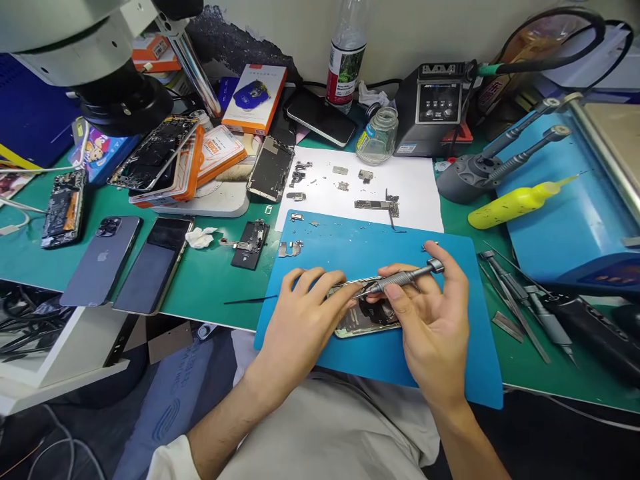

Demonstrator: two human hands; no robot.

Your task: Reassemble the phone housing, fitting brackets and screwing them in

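Note:
An opened phone housing (367,320) lies on the blue mat (325,230) in front of me, its inside facing up and partly hidden by both hands. My left hand (305,313) is closed on the left part of the housing, with its fingertips close to the screwdriver tip. A grey precision screwdriver (407,277) sits between the fingers of my right hand (435,327). It slants down to the left, its tip inside the housing, while my forefinger presses the cap. Small metal phone parts (291,249) lie at the mat's upper left.
A white sheet behind the mat carries a logic board (373,205) and several small parts. Tweezers (517,307) and more screwdrivers lie at right, near a yellow bottle (520,203). Phones (103,260) lie at left; a microscope (110,73) overhangs there. A glass jar (377,135) stands behind.

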